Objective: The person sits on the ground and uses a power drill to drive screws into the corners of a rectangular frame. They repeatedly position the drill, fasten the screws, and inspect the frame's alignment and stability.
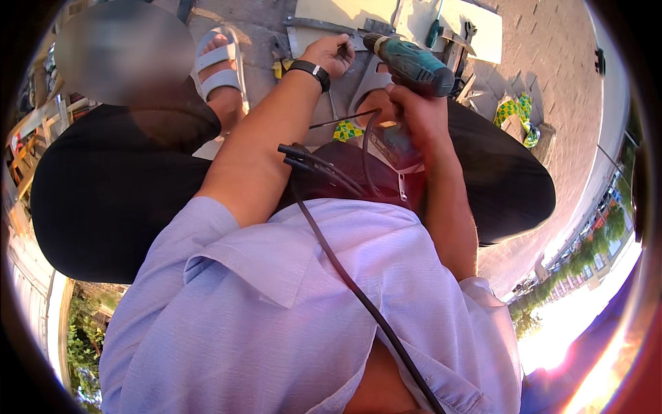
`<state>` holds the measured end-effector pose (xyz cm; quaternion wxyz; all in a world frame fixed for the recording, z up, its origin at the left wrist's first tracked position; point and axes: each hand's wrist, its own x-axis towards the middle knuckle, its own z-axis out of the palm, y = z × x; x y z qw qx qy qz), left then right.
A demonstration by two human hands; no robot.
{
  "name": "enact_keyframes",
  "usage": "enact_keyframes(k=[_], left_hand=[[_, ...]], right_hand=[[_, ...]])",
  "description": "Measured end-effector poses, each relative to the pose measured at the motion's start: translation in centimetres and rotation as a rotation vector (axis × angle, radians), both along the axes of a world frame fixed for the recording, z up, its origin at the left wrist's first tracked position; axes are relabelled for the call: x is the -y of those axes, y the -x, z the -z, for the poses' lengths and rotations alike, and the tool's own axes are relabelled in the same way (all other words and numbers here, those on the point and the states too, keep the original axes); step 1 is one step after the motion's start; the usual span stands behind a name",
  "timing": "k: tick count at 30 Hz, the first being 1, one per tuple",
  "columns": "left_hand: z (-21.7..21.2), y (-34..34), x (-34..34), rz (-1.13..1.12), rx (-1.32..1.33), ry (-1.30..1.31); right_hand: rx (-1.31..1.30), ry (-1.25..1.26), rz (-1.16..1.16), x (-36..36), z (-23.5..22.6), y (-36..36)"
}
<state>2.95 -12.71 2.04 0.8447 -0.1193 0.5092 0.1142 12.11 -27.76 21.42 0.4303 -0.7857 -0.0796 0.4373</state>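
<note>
- A person seated over paved ground grips a teal drill (412,65) in the right hand (420,114), fingers wrapped tight around its handle below the body.
- The drill lies nearly level, its chuck end pointing to the person's left, toward the left hand (332,54).
- The left hand sits just beside the drill's tip, fingers curled together and pinching something small at the chuck; what it is cannot be told.
- A black watch (312,71) bands the left wrist.
- Under the hands lies a grey metal bracket (324,27) on the ground, with pale boards (455,24) past it at the top of the view.
- A green-handled screwdriver (434,31) and a dark wrench (469,31) rest on the boards, well apart from both hands.
- A foot in a white sandal (221,65) stands to the left of the left arm.
- A black cable (358,293) runs up across the lilac shirt (276,303) to a plug joint (303,157) between the forearms.
- Black trousers (103,193) cover both knees, spread to either side.
- A green-and-yellow patterned cloth (516,110) lies on the paving to the right, near the drill's rear.
</note>
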Motion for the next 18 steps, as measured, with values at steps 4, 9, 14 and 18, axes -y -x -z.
enact_keyframes(k=[4,9,14,18], left_hand=[[0.7,-0.4,0.4,0.024,0.043,0.026],[1.2,-0.9,0.9,-0.036,0.079,0.16],[1.1,-1.2,1.4,-0.047,0.07,0.214],[2.4,-1.2,1.8,-0.07,0.17,0.253]], right_hand=[[-0.094,0.057,-0.051,-0.4,-0.4,0.9],[-0.056,0.007,0.019,0.5,1.2,1.1],[-0.074,0.003,0.065,0.7,1.6,1.1],[-0.096,0.005,0.08,0.8,1.8,1.0]])
